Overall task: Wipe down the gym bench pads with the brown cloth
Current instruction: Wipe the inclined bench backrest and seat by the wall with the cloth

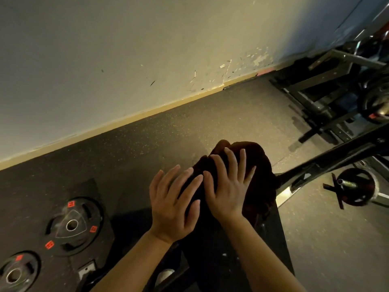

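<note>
- Two weight plates lie on the floor, well to the left of the hands.
- The left hand presses flat, with fingers straight and spread, on the near-left part of the brown cloth.
- The right hand, just beside it, also lies open and flat on the cloth.
- Under both palms, the cloth covers the far end of the bench pad.
- I judge the wiping is in progress; next, the hands must push the cloth along the pad with even pressure.
</note>
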Tool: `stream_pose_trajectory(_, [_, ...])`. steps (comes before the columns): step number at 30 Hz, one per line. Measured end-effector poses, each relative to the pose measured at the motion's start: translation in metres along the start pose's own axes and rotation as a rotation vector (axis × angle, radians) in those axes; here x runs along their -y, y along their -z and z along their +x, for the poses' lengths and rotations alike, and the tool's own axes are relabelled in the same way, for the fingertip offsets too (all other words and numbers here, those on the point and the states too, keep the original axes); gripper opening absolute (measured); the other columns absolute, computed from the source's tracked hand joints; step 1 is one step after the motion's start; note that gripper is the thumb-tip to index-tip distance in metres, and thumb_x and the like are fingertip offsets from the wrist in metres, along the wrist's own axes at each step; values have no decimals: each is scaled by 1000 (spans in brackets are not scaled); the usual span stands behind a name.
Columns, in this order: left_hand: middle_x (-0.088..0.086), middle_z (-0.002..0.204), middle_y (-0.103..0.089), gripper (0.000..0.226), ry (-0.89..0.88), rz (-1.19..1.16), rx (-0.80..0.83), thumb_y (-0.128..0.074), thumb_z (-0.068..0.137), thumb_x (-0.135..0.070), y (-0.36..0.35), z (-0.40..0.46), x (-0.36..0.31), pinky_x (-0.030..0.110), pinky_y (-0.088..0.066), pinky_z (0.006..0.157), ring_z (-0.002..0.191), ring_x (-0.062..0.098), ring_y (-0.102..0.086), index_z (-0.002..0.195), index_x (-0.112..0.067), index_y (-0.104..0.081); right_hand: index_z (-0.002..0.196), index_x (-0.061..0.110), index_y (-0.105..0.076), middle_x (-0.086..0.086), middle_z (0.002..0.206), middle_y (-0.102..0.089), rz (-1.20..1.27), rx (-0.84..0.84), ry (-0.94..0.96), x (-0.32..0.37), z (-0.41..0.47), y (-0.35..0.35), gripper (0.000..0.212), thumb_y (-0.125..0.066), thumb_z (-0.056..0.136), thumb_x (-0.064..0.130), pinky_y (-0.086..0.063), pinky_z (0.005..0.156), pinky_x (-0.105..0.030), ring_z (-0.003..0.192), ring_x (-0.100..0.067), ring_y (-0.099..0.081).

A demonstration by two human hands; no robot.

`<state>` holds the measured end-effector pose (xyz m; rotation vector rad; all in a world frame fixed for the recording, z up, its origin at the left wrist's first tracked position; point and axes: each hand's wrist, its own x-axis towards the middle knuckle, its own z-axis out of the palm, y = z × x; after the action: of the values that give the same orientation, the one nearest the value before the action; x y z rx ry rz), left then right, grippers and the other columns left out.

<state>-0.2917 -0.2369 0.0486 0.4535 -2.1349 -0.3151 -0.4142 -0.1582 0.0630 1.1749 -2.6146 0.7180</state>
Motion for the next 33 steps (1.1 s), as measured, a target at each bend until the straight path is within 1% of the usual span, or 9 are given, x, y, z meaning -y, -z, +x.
stream_pose_trajectory(6, [10,130,-64,41,-45,29,16,-33,103,-38,2,3,2,51,-38,106,126,30,-55,130,-19,-57,155,34,-22,-1,166,-13,62,74,33,18,-52,1,58,-26,101,54,-7,115,-71,153,-33,-2])
stream_pose_trajectory(9, [11,130,-64,43,-45,25,25,-31,103,-39,3,3,0,51,-37,106,126,31,-54,132,-19,-56,155,39,-21,6,166,-10,100,88,10,16,-70,13,55,-20,103,58,-7,114,-72,154,-27,0])
stream_pose_trajectory(12, [11,132,-63,42,-72,65,24,-34,102,-38,3,3,-1,49,-34,108,127,31,-54,133,-19,-56,154,42,-20,11,166,-4,108,94,-82,5,-43,22,60,-22,98,65,6,116,-65,153,-21,11])
stream_pose_trajectory(15, [8,139,-58,43,-92,142,76,-42,99,-37,4,0,-2,50,-31,111,132,33,-50,136,-20,-55,154,46,-9,16,163,11,61,191,-166,-2,-10,19,72,-18,90,75,18,115,-62,148,-13,27])
stream_pose_trajectory(18, [7,146,-52,47,-127,227,161,-45,97,-38,8,1,0,55,-29,113,136,36,-45,140,-21,-54,154,45,-6,19,162,14,52,140,-189,-10,-1,12,76,-12,87,80,22,114,-59,148,-12,25])
stream_pose_trajectory(22, [9,157,-37,57,-430,351,376,-41,98,-47,14,15,4,62,-14,116,146,33,-29,148,-21,-45,154,43,-2,15,163,9,82,78,-235,-36,10,13,72,-11,91,77,17,118,-55,151,-10,18])
stream_pose_trajectory(26, [7,167,-8,67,-747,454,610,-25,100,-55,3,28,0,60,-1,120,153,27,-6,158,-23,-22,155,40,-2,8,166,0,122,61,-400,-71,7,15,72,-13,90,70,12,120,-56,153,-15,5])
stream_pose_trajectory(29, [7,166,-17,65,-745,419,695,-24,101,-55,2,32,-2,56,-13,120,153,29,-14,158,-24,-25,157,33,-4,2,167,-1,142,18,-506,-75,-21,10,75,-9,91,68,11,120,-54,153,-22,4])
stream_pose_trajectory(33, [6,157,-39,54,-724,322,700,-37,99,-40,6,34,-3,53,-24,119,148,28,-29,149,-22,-43,155,33,-3,3,164,7,142,1,-477,-35,-79,-8,66,-16,97,60,11,121,-50,152,-25,11])
